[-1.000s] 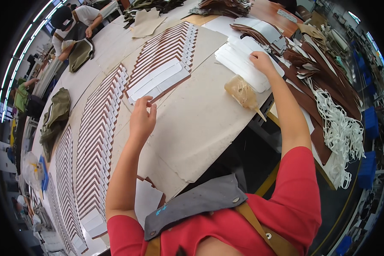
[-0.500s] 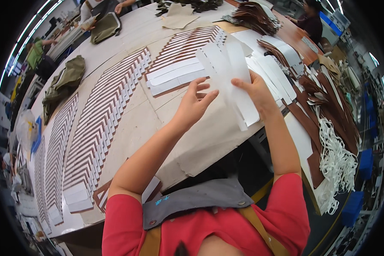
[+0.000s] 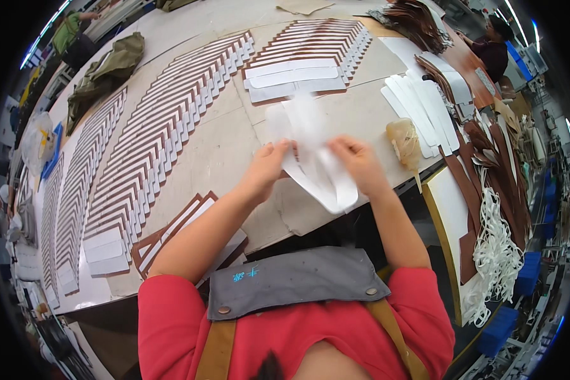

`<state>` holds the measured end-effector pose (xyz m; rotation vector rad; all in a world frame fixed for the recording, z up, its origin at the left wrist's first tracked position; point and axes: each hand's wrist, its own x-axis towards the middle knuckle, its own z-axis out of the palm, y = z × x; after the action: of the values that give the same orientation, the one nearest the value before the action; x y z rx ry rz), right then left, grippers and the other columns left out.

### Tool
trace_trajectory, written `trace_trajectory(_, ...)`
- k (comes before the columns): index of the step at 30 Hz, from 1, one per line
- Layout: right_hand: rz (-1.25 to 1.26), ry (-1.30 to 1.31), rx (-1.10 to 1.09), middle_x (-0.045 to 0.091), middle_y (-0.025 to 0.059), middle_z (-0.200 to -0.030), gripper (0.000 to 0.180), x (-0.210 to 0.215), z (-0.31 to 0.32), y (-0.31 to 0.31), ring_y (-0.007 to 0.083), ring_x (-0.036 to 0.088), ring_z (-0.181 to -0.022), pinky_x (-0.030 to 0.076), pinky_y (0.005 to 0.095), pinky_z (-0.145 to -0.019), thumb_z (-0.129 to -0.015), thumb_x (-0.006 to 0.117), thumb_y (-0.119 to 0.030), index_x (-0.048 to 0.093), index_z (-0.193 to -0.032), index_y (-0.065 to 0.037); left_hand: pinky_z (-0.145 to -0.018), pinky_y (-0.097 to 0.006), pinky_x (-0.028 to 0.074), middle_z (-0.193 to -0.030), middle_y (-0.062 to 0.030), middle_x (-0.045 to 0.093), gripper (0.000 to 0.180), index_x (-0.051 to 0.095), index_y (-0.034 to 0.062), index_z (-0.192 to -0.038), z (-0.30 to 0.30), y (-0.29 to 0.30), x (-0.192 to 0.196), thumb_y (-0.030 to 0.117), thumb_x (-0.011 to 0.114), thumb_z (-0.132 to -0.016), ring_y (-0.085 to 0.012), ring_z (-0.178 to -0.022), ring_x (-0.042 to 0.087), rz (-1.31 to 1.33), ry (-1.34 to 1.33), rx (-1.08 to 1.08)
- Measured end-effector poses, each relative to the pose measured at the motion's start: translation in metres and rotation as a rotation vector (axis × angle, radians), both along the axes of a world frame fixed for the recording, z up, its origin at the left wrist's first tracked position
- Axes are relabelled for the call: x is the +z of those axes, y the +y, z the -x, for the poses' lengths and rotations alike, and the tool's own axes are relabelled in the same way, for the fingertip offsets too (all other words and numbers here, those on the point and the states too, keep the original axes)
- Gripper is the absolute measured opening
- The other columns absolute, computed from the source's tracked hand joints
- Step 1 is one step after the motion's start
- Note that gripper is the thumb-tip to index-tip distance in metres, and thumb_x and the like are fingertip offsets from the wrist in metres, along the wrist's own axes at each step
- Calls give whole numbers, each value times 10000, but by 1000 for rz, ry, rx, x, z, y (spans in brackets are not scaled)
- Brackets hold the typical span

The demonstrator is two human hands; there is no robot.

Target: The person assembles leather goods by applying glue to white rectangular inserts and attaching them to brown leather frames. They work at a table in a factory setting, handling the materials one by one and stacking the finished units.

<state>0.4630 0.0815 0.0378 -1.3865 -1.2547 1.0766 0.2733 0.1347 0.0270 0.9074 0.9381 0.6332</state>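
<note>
A person in a red top and a grey apron with tan straps looks down at a long, pale desk (image 3: 234,145). Both hands are raised just above its near edge and are closed on a small bunch of white strips (image 3: 313,158). The left hand (image 3: 269,166) pinches the bunch from the left, fingers curled around it. The right hand (image 3: 360,163) grips it from the right, thumb on top. The strips fan upward between the two hands, their upper ends blurred, and their lower ends hang toward the desk edge.

Just beyond the hands, a few more white strips lie flat on a brown sheet (image 3: 294,79). Behind that, and curving away to the left, long overlapping rows of brown and white pieces (image 3: 171,126) cover much of the desk. Near the left elbow, a few brown-edged white pieces (image 3: 177,231) lie at the desk's near edge. To the right of the right hand sits a crumpled yellowish lump (image 3: 404,140), and past it a fan of loose white strips (image 3: 424,107). Further right are stacks of dark brown pieces (image 3: 494,164) and a tangle of white cord (image 3: 497,253). An olive green cloth (image 3: 104,69) lies at the far left of the desk. Another person (image 3: 491,47) sits at the far right corner.
</note>
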Motion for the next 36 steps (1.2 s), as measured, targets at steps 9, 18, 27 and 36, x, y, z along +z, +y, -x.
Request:
trace_trajectory(9,-367,-1167,-462,554,138,-829,215,44,-50,-2,256,573,-690,468,354,-598,-898,476,-86,615,-1044,-9,-807,-292,466,-1028,-104,604,359,472,-18,-1199,51,9,-21,196,507,-914,-164,-909,589,-179,210,-138)
trace_trajectory(18,56,-1118,68,527,249,-1003,327,-15,60,14,356,619,-778,518,405,-653,-817,450,-16,461,-1125,91,-750,-342,510,-1040,-235,597,797,58,11,-1389,43,11,-25,57,595,-803,-259,-891,625,-467,396,-16)
trace_trajectory(27,5,-1084,-150,573,211,-985,342,31,0,21,357,609,-825,494,422,-724,-866,534,-233,538,-1135,-23,-608,-285,495,-792,-65,567,780,102,90,-1418,51,11,-16,62,598,-817,-148,-698,577,-446,528,20)
trace_trajectory(36,384,-1354,-875,563,164,-1158,355,-20,-302,36,339,517,-1094,435,445,-886,-776,572,-272,594,-1067,-71,-545,-254,390,-682,-25,470,551,360,82,-1310,55,3,4,113,604,-817,-116,-565,449,-775,882,-79)
